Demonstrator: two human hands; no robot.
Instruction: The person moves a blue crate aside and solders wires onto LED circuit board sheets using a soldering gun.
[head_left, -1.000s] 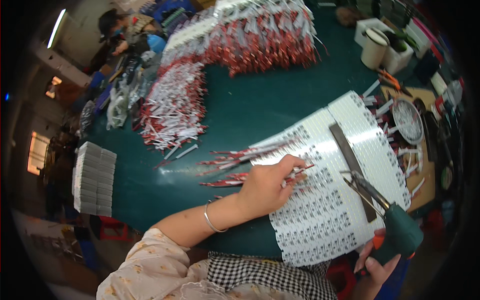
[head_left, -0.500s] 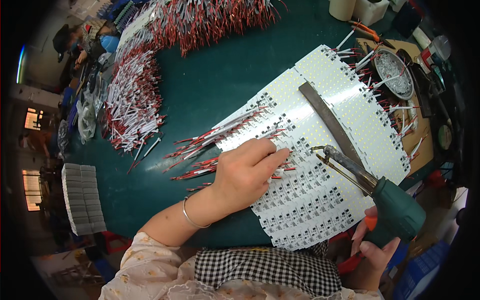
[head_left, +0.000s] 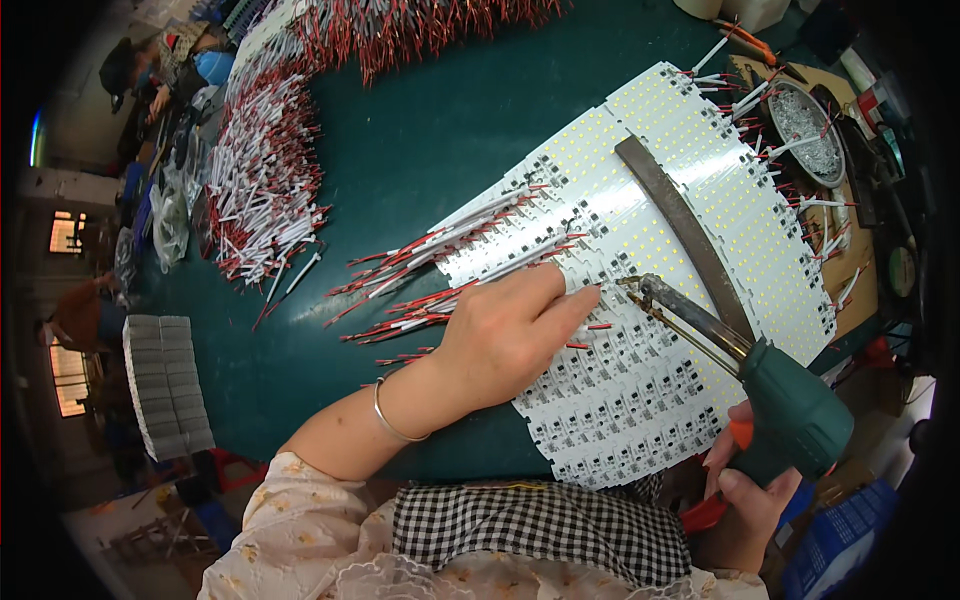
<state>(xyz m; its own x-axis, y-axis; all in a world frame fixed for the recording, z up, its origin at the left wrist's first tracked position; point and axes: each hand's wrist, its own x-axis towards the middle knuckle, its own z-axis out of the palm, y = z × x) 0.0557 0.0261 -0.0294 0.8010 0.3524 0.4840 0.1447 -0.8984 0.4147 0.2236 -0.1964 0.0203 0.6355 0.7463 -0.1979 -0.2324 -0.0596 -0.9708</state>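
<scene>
My left hand (head_left: 505, 335) lies on a wide sheet of white LED circuit strips (head_left: 660, 300) on the green table, fingertips pinching a red and white wire (head_left: 590, 325) against a strip. My right hand (head_left: 745, 490) grips a dark green soldering gun (head_left: 790, 415) whose metal tip (head_left: 635, 285) sits just right of my left fingertips. Red and white wires (head_left: 420, 270) stick out from the left edge of the strips, under and beyond my left hand. A dark flat metal bar (head_left: 680, 220) rests diagonally across the sheet.
A big heap of loose red and white wires (head_left: 265, 180) lies at the far left and along the far edge. A stack of white strips (head_left: 165, 385) sits at the left table edge. A round metal dish (head_left: 805, 120) and tools crowd the right. Another person (head_left: 125, 70) sits far left.
The view has swung so the sheet sits more central and closer. My left hand has shifted slightly along the strips, and the soldering gun tip has come up close to my left fingertips.
</scene>
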